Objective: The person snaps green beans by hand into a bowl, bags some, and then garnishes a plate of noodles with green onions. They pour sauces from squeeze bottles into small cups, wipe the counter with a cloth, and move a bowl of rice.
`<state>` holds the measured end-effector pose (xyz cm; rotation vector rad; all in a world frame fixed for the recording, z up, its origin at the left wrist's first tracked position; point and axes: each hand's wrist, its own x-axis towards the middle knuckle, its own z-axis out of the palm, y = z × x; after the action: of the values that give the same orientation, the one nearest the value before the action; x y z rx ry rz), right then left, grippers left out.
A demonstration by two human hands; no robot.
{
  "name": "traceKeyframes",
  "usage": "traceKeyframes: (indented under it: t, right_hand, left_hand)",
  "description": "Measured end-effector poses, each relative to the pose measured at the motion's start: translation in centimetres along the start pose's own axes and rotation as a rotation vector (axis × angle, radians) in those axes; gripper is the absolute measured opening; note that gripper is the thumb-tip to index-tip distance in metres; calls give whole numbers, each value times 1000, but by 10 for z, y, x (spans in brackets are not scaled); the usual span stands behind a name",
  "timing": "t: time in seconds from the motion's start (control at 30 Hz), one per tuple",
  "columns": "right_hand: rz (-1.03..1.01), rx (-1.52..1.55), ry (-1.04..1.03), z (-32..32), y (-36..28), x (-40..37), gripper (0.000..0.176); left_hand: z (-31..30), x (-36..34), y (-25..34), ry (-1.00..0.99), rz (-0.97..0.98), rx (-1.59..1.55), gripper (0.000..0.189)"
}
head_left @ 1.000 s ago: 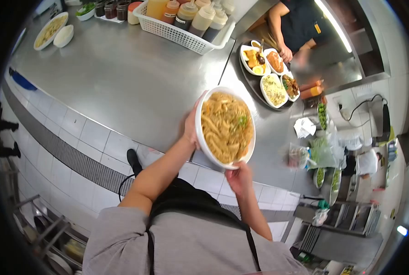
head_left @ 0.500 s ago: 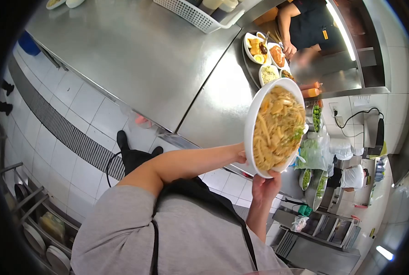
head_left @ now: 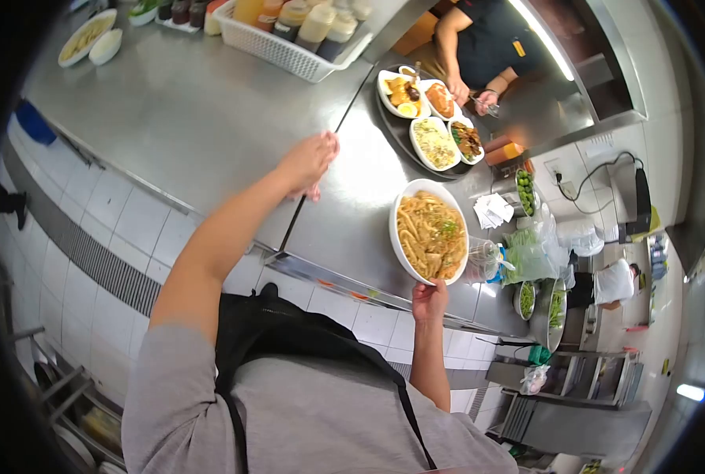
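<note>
Head view | left hand (head_left: 309, 162) outstretched over counter (head_left: 210, 118), fingers together | right hand (head_left: 430, 300) pinching noodle bowl (head_left: 393, 233) rim

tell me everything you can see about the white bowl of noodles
The white bowl is wide, round and shallow, and looks smooth, like ceramic or melamine. It is filled with yellowish noodles topped with a bit of green garnish. It sits upright on the steel counter, close to the near edge. The right hand grips its near rim. The left hand rests on the counter, apart from the bowl.
</note>
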<state>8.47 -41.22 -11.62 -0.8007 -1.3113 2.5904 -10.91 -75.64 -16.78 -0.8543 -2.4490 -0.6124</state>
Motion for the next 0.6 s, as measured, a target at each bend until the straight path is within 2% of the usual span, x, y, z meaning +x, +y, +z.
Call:
traceKeyframes:
  t: [0.07, 0.13, 0.17, 0.23, 0.3, 0.37, 0.4, 0.43, 0.47, 0.5, 0.53, 0.57, 0.6]
  right_hand:
    - [2, 26, 22, 0, 7, 8, 12]
    - [11, 54, 0, -12, 14, 24, 12]
    - [2, 71, -1, -10, 12, 29, 12]
    - [18, -29, -118, -6, 6, 34, 14]
    - [25, -54, -160, -13, 0, 47, 19]
    - [175, -97, -155, -9, -12, 50, 26]
    - [186, -190, -184, -16, -15, 53, 33]
    - [142, -426, -189, -13, -27, 39, 36]
    - [53, -692, -173, -35, -31, 41, 30]
    - [-21, -973, -365, -25, -55, 23, 32]
    - [-64, -1059, -180, -9, -61, 5, 31]
    - [0, -1119, -200, 8, -75, -9, 19]
    - [-128, -1067, -270, 14, -70, -8, 17]
  left_hand:
    - [1, -9, 23, -41, 25, -106, 31]
    - [0, -17, 40, -116, -39, -330, 29]
    - [-10, -18, 48, -119, -22, -322, 29]
    - [-37, -25, 68, -249, -27, -380, 32]
    - [-39, -45, 76, -280, -3, -372, 32]
    - [-46, -64, 82, -310, 47, -387, 31]
    - [-53, -72, 86, -315, 81, -402, 30]
    - [-74, -74, 94, -594, -282, -671, 30]
    - [-96, -78, 102, -847, -667, -925, 31]
    - [-77, -95, 82, -828, -383, -1192, 28]
    - [-93, -119, 81, -583, 30, -802, 23]
    - [-121, -133, 82, -486, 81, -710, 17]
    - [-119, -173, 56, -364, 254, -455, 13]
